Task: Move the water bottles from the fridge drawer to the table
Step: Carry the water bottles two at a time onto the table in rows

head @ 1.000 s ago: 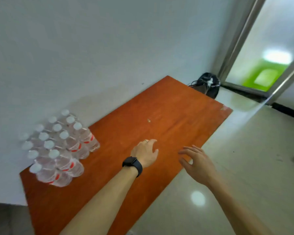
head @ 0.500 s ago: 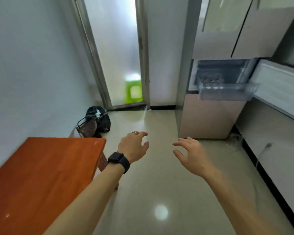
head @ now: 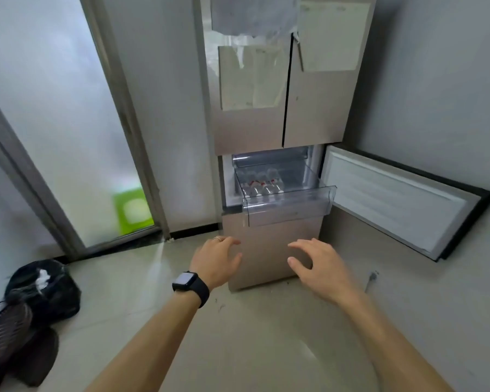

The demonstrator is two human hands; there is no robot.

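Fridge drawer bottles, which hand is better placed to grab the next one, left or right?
Probably left. The water bottles lie in the left part of the open drawer, more nearly above the left hand than the right hand. Both are empty.

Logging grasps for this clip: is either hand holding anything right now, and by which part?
Nothing is held. The left hand and right hand hover empty, fingers loosely spread; the water bottles sit in the open drawer.

Soft daylight came through the tall frosted glass door point(head: 68, 123) on the left, lighting the room evenly and coolly. The glossy pale tiled floor point(head: 252, 349) showed a faint sheen and weak shadows. Straight lines bowed toward the edges; the clear plastic fridge drawer point(head: 287, 210) looked hazy.
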